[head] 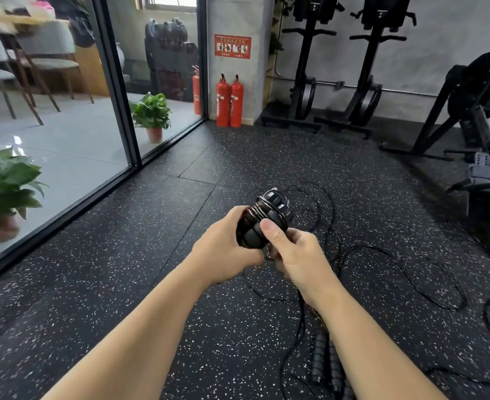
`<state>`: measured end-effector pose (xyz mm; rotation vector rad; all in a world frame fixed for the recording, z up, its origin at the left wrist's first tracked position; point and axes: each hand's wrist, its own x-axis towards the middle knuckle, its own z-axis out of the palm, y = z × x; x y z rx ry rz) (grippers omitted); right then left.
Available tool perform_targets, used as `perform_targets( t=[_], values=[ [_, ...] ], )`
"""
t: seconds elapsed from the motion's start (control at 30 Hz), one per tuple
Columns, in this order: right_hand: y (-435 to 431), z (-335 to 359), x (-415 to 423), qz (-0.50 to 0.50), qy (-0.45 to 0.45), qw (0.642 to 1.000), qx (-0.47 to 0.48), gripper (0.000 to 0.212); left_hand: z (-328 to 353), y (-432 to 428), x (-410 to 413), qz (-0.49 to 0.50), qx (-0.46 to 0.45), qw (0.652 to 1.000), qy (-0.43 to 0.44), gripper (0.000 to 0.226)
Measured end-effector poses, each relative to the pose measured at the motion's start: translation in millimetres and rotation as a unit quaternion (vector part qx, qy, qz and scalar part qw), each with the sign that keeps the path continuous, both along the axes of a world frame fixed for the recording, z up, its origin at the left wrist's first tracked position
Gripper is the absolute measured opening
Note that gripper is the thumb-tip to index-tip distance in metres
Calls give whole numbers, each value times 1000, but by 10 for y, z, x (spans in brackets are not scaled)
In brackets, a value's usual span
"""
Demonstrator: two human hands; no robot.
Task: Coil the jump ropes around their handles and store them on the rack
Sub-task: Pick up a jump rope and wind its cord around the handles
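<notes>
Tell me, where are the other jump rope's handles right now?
In the head view, the second pair of handles lies side by side on the speckled floor at lower right, just left of the person's right forearm, below both hands.

The left grip and right grip meet around the black ribbed jump rope handles. Thin black rope loops lie on the speckled rubber floor right of them. More black ribbed handles lie below the right grip.

two bare forearms, no sleeves in view, left hand, right hand, short thumbnail
</notes>
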<state>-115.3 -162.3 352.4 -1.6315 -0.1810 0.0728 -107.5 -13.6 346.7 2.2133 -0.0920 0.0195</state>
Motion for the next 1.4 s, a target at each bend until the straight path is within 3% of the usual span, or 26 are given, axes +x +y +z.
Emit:
perform_targets(
  t=[0.1,0.2,0.37,0.63,0.8,0.97,1.17,1.27,1.33,1.4],
  values=[
    [-10,-4,33,2,19,1000,-19,32,-1,-54,10,25,-11,1000,-9,62],
    [-30,-71,88,-22,11,992,-120,53,15,-63,32,68,-9,997,-19,56],
    [-133,-105,73,-114,-44,934,-336,44,17,94,115,153,10,988,-15,52],
    [-101,114,-91,-105,-155,866,-464,51,-5,164,152,180,41,983,-7,53],
    [-132,314,-188,-125,-208,822,-516,55,-35,148,143,184,203,961,-36,59],
    [-231,461,-187,-127,-284,801,-512,57,-17,-18,102,98,350,927,-91,57],
    [-440,452,-34,-103,-275,817,-496,57,8,-430,-64,-86,489,860,-120,47],
    [-613,331,89,-108,-250,837,-475,58,60,-545,-129,-185,503,833,-140,67],
    [-743,264,151,-99,-220,865,-439,60,93,-573,-154,-221,484,832,-155,66],
    [-854,215,178,-74,-175,904,-383,63,118,-563,-180,-234,437,849,-185,46]
  ],
)
